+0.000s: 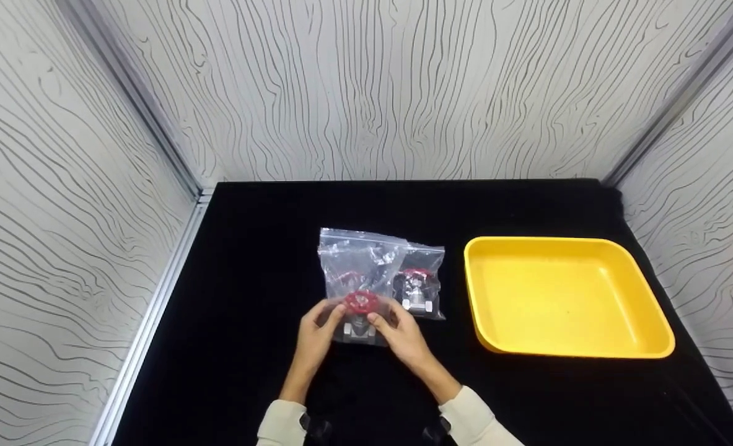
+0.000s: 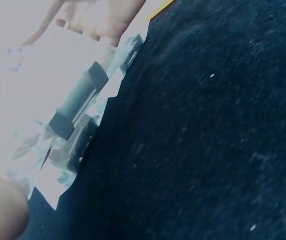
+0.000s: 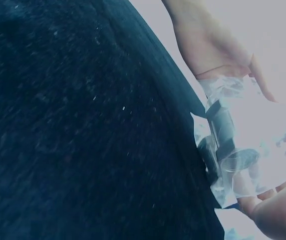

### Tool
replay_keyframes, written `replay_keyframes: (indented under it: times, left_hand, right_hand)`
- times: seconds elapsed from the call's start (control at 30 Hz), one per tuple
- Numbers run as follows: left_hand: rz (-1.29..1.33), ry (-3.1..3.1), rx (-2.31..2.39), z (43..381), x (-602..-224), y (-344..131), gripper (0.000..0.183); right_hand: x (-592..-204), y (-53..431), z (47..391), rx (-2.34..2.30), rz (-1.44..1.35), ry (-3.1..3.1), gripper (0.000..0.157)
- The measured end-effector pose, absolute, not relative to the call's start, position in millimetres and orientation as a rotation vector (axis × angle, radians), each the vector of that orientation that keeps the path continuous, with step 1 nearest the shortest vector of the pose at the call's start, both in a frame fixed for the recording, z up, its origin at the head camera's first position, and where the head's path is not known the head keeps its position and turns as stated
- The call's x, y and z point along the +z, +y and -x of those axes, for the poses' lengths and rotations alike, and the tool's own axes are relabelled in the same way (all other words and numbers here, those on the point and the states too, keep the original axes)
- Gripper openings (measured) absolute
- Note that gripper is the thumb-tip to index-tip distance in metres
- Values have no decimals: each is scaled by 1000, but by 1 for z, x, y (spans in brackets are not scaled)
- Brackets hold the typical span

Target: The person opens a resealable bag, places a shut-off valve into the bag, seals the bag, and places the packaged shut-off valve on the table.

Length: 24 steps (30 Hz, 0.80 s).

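Note:
In the head view a valve with a red handwheel [image 1: 361, 301] sits inside a clear zip bag [image 1: 366, 248]. My left hand [image 1: 318, 328] grips the bagged valve from the left, its thumb beside the wheel. From the right, my right hand [image 1: 402, 331] holds the same bag, thumb near the wheel's other side. The valve's metal body [image 2: 78, 100] shows through the plastic in the left wrist view, and its hexagonal end [image 3: 220, 122] in the right wrist view. Through the upper part of the bag, another red wheel [image 1: 349, 277] shows faintly behind.
Just right of the hands lies another bagged valve [image 1: 417, 294] with a red wheel. Farther right stands a yellow tray [image 1: 478, 310] on the black cloth [image 1: 248, 279]. Patterned panels [image 1: 366, 93] enclose the back and sides, with a metal rail [image 1: 155, 310] along the left.

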<state>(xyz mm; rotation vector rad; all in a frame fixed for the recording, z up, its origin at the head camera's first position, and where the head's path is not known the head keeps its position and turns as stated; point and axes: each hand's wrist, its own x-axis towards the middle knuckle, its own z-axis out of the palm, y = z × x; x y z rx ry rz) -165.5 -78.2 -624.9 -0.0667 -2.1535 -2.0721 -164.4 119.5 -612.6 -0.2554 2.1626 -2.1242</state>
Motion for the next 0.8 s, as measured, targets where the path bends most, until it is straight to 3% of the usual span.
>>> replay_keyframes:
  times: [0.8]
  left_hand:
    - [-172,-2075,-1985,169,-617,-120,18]
  right_hand:
    - [-602,77,186,-2050,358,2086,49]
